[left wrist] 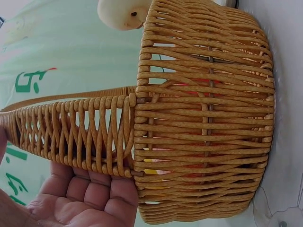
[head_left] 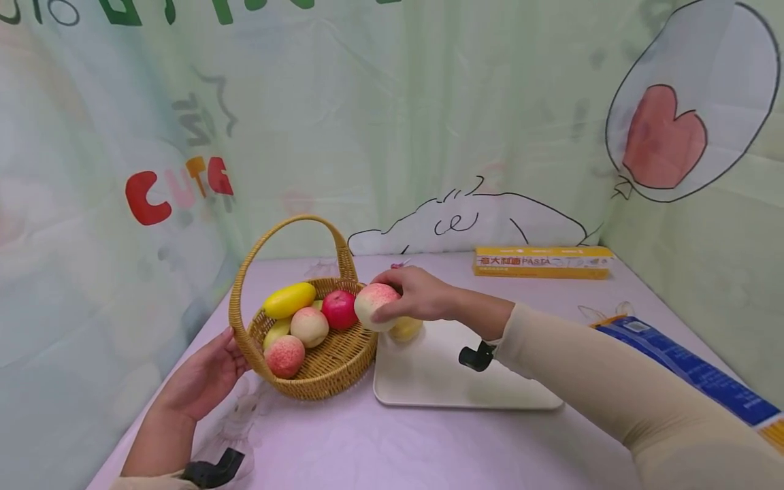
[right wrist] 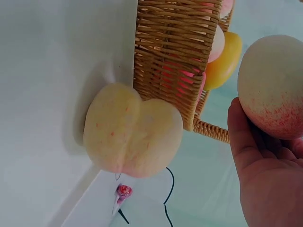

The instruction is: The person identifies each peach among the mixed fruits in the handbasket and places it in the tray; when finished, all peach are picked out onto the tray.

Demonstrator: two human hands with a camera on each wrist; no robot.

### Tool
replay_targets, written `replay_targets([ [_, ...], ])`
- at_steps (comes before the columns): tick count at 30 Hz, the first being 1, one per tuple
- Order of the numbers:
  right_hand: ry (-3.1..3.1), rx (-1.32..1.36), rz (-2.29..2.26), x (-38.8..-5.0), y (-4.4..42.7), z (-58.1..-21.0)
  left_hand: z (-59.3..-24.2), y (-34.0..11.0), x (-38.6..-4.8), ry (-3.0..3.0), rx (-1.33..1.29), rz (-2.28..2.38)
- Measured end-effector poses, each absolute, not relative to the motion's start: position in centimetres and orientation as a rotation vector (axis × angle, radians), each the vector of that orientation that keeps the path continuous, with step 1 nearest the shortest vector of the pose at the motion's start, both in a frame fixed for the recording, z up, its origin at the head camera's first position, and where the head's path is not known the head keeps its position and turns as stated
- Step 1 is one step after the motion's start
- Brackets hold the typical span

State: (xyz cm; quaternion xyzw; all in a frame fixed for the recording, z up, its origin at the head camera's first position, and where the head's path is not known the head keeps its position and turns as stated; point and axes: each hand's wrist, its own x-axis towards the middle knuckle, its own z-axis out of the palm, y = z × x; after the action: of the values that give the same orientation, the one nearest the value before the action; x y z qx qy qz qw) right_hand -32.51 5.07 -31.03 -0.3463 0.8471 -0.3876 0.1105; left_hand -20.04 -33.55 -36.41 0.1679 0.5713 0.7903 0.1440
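My right hand (head_left: 422, 294) grips a large pale peach with a pink blush (head_left: 375, 306), held up at the right rim of a wicker basket (head_left: 333, 381). At the base of the basket's arched handle (left wrist: 94, 137), my left hand (head_left: 205, 374) has its fingers tucked behind the wicker and the thumb at the other side. Inside the basket lie a yellow oblong fruit (head_left: 290, 300), a red round fruit (head_left: 339, 309), a pale peach (head_left: 309, 327) and a pinker peach (head_left: 284, 356). Another peach (right wrist: 132, 132) sits on the white tray (head_left: 465, 381), partly hidden in the head view.
A yellow pasta box (head_left: 542, 263) lies at the back right of the table. A blue packet (head_left: 686, 367) rests on the right side, partly covered by the right sleeve. Printed curtains (head_left: 398, 136) stand around the table.
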Motion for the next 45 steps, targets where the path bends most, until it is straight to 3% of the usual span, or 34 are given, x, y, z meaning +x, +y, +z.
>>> replay_targets([
  [20,2.484,-0.814,-1.365,-33.3,9.6,-32.6,-36.3,-33.7,-19.9,1.629,0.467,2.286],
  [45,2.659,-0.576,-1.295,-35.4,14.0,-36.3,-36.4,-33.5,-20.0,1.591,0.517,2.286],
])
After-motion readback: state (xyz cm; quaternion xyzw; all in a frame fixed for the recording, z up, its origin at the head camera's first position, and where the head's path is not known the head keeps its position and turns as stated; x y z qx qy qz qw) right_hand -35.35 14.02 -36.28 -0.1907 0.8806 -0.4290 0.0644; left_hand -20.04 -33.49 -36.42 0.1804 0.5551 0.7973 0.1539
